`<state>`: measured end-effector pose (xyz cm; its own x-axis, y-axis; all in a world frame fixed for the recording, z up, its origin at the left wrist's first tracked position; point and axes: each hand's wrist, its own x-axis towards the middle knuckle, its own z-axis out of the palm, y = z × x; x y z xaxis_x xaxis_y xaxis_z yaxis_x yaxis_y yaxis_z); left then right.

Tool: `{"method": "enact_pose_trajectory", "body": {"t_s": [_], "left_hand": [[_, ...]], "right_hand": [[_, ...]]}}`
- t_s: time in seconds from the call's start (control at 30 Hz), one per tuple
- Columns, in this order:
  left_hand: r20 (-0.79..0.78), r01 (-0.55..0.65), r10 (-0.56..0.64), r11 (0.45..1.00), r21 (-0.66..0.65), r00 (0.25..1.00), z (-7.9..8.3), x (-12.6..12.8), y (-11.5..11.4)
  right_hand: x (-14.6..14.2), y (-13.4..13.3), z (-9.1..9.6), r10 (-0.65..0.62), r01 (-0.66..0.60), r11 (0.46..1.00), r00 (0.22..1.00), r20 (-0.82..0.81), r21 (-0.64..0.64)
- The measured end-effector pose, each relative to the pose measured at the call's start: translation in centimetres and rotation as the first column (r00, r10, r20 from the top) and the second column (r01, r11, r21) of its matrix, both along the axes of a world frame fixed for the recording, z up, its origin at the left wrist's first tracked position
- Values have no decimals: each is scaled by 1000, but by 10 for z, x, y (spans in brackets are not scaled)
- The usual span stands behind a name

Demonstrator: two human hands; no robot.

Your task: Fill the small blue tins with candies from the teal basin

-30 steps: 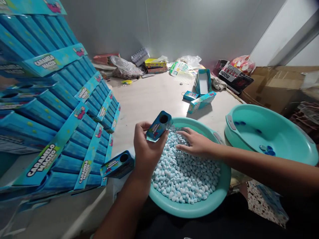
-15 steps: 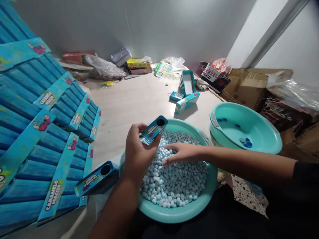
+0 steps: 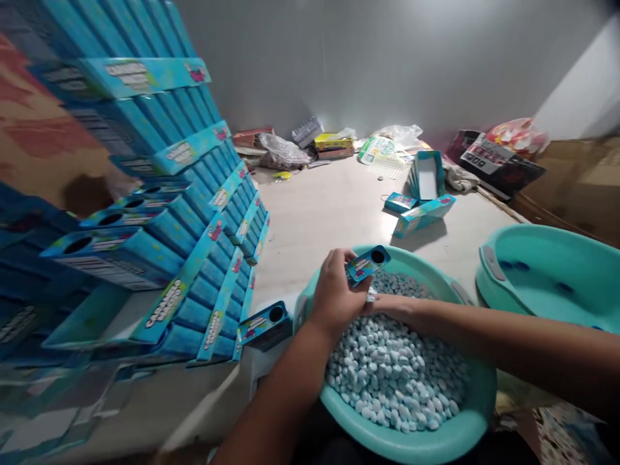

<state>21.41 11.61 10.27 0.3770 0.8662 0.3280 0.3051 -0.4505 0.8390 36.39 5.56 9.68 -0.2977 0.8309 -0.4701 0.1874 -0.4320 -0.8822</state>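
My left hand (image 3: 338, 294) is wrapped around a small blue box (image 3: 363, 267) with a dark round hole at one end, tilted above the candies. Close against its lower side is my right hand (image 3: 385, 306), low over the candies, its fingers mostly hidden by my left hand. A few pale candies show between the two hands. Under both hands, a turquoise basin (image 3: 411, 445) holds a heap of pale blue and white candies (image 3: 397, 374). Beside the basin's left rim leans another blue box (image 3: 265, 325) with a round hole.
Stacked display trays of blue boxes (image 3: 194, 258) rise on the left. A second turquoise basin (image 3: 557, 278) with several blue caps stands right. Blue cartons (image 3: 423, 216) lie on the table (image 3: 310, 213); bags and packets line the wall. Beyond the stack, a person's head (image 3: 87, 194) shows, blurred.
The view has swung left, bringing more of the stacked trays into sight. My right hand has moved from spread over the candies to close against my left hand, which still holds the box.
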Motion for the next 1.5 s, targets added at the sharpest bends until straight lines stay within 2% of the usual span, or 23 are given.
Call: {"method": "enact_pose_trajectory", "body": {"t_s": [0.13,0.23,0.33,0.5,0.6,0.77,0.93,1.03,1.17,1.27,1.4,1.5], "left_hand": [[25,2,-1,999,-46,1000,-3,-2,1],[44,-11,15,994,-107,999,-6,-5,0],[52,-17,25,990,-141,998,-7,-7,-2],[106,-10,26,988,-156,994,-6,-9,-3],[130,-5,28,985,-174,991,-4,-11,-3],[110,51,-33,984,-169,993,-2,-12,-4],[43,81,-75,983,-166,996,2,-13,-7],[-25,119,-123,985,-124,992,3,-13,-8],[-36,224,-228,970,-95,973,4,-15,-9],[-29,249,-252,964,-94,967,6,-17,-11],[-29,351,-353,935,-51,935,8,-18,-12],[-63,402,-402,915,-9,913,8,-14,-11]], "right_hand": [[-3,0,-3,-38,22,980,996,-80,-199],[-5,1,-1,-84,70,975,995,-59,-209],[-4,2,5,-116,109,980,993,-35,-165],[3,1,13,-80,80,997,996,-47,6],[8,-2,20,-76,79,995,996,-46,58],[16,-9,43,-78,74,991,996,31,109],[27,-13,68,-135,136,974,991,-18,182],[29,-12,77,-253,269,928,963,-92,260],[23,-6,83,-415,473,827,878,-238,304],[15,0,83,-464,569,764,812,-354,304],[7,10,75,-496,654,719,721,-485,237],[6,18,65,-535,720,636,670,-515,277]]}}
